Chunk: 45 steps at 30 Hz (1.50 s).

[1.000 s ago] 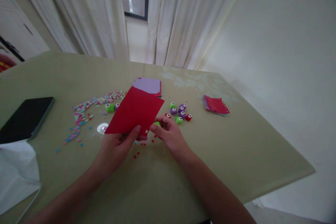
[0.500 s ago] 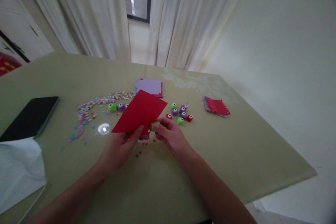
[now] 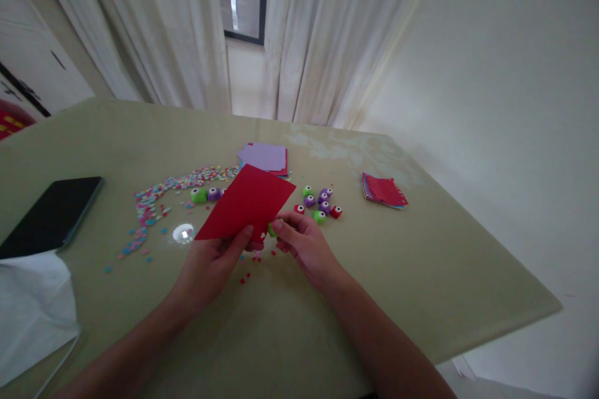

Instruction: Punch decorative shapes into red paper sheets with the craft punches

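Note:
My left hand [image 3: 218,265] pinches a sheet of red paper [image 3: 248,199] by its lower edge, thumb on top. A small pale cut-out shows near the paper's lower right corner. In my right hand [image 3: 306,246] is a small green paper punch [image 3: 272,230], gripped between thumb and fingers right beside that corner. My fingers hide most of the punch, and I cannot tell whether the paper is still in its slot. Just beyond my right hand stand several small punches [image 3: 324,206] in purple, green and red. Small red paper bits [image 3: 245,278] lie below the paper.
Coloured paper bits [image 3: 147,202] spread in a curved band on the left. A green punch [image 3: 198,195] and a purple punch [image 3: 213,194] stand near it. Paper stacks lie behind [image 3: 264,157] and at right [image 3: 384,191]. A phone [image 3: 51,212] and white mask [image 3: 35,312] are at left.
The green punch has shifted slightly and less of it shows beside the paper's corner. The whole view has tilted a little; both hands keep their holds.

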Each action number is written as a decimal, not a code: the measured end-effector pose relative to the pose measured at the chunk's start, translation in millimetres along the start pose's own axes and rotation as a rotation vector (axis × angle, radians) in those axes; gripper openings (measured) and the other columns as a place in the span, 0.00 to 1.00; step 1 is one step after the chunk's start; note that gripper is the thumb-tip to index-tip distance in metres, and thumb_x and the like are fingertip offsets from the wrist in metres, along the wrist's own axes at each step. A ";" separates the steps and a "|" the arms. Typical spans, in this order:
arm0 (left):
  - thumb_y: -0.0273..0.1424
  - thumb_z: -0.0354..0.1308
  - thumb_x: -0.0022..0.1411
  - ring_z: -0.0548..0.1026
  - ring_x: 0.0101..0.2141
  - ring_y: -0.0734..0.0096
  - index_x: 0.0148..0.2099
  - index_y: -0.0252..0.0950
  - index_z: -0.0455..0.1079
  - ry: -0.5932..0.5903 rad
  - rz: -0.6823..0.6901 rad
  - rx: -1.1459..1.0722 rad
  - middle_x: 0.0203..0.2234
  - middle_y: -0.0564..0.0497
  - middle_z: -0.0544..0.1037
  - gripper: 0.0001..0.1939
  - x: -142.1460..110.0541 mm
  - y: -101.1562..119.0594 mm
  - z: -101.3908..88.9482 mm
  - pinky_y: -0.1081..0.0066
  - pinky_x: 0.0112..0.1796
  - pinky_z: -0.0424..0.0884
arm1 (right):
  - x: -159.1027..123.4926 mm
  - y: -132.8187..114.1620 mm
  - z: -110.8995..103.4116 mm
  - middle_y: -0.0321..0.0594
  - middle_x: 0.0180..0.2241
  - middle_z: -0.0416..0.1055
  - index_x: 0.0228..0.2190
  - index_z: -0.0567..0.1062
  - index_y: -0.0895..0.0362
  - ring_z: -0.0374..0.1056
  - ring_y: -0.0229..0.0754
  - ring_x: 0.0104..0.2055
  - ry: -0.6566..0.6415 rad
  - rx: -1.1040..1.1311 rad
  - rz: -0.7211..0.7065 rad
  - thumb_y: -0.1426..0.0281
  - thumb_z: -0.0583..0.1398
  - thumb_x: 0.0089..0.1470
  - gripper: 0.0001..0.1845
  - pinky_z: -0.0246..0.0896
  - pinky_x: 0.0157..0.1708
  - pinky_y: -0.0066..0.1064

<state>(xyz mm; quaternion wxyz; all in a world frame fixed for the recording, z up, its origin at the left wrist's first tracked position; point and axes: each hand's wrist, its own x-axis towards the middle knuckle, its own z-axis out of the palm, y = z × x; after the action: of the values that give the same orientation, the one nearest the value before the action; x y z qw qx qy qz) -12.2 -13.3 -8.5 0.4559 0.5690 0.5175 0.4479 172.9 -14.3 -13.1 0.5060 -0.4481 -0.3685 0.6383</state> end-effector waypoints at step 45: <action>0.46 0.66 0.64 0.87 0.40 0.52 0.37 0.41 0.83 -0.013 0.033 0.052 0.38 0.46 0.89 0.14 -0.8 -10.5 2.8 0.60 0.43 0.83 | 1.6 15.5 3.1 0.37 0.32 0.80 0.38 0.85 0.56 0.66 0.36 0.28 -0.016 0.072 0.086 0.55 0.80 0.39 0.26 0.56 0.30 0.29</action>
<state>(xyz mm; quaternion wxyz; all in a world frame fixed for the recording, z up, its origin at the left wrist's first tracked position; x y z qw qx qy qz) -11.3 -13.8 -19.4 0.4368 0.5919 0.5168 0.4379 164.9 -16.1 -26.8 0.4910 -0.4400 -0.3296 0.6758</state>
